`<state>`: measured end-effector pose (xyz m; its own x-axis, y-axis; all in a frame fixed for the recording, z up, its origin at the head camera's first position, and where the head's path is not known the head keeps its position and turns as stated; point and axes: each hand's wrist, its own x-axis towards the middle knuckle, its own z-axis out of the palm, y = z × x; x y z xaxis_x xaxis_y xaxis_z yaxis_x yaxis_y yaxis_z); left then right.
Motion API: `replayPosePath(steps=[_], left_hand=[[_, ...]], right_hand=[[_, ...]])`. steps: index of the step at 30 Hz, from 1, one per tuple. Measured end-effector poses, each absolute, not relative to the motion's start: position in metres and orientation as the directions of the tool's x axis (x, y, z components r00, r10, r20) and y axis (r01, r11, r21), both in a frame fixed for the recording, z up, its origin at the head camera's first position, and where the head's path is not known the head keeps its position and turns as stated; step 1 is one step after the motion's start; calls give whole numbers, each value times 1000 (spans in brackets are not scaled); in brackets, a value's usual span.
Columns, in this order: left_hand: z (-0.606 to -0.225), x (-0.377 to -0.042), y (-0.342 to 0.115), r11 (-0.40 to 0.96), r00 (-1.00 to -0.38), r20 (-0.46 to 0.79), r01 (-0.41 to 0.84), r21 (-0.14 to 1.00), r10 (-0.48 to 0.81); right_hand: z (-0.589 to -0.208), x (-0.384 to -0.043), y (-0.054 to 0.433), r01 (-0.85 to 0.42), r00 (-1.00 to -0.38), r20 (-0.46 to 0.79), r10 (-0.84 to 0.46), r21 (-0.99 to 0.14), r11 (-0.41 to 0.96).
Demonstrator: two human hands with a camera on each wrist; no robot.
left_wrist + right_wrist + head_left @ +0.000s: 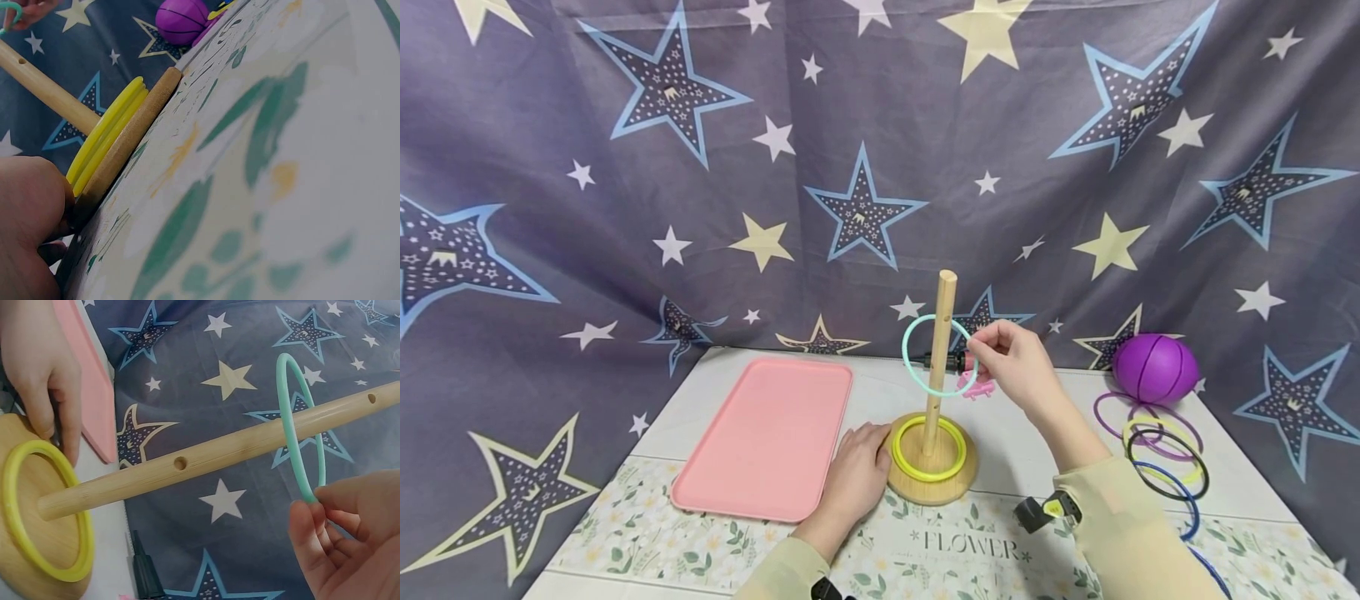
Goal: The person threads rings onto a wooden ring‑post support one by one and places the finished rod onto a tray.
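Observation:
A turquoise ring (913, 372) encircles the upright wooden peg (939, 358) partway up, well above its base. My right hand (1017, 364) pinches the ring's right side between thumb and fingertips; the right wrist view shows the ring (287, 419) tilted around the peg (237, 447). Yellow rings (956, 472) lie stacked around the peg's foot on the round wooden base (931, 493). On the table, my left hand (859, 467) rests at the base's left edge, fingers extended and touching it. In the left wrist view, the yellow rings (107, 134) sit flat against the base (134, 140).
A pink tray (767, 437) lies left of the left hand. Behind the peg are a black nozzle-like piece (953, 362) and a pink item (976, 387). At right, a purple ball (1156, 368) stands behind loose purple, yellow, black and blue rings (1187, 504). A starry curtain (865, 108) hangs behind.

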<state>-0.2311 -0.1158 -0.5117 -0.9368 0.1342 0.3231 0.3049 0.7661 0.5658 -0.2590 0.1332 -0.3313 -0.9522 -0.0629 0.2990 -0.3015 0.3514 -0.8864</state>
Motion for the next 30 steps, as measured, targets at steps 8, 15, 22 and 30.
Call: replayPosePath(steps=[8, 15, 22, 30], left_hand=[[-512, -231, -117, 767, -936, 327, 303, 565, 129], [-511, -230, -117, 775, -945, 300, 288, 563, 133], [-509, -231, -116, 785, -949, 289, 276, 554, 129], [-509, -230, -115, 787, -953, 276, 267, 556, 128]], right_hand=[[-355, -260, 131, -278, -960, 274, -63, -895, 350], [-377, -259, 129, -241, -970, 231, -73, -899, 366], [-394, -255, 125, -182, -983, 181, -39, -908, 377], [-416, -251, 123, -116, -990, 138, 25, -904, 412]])
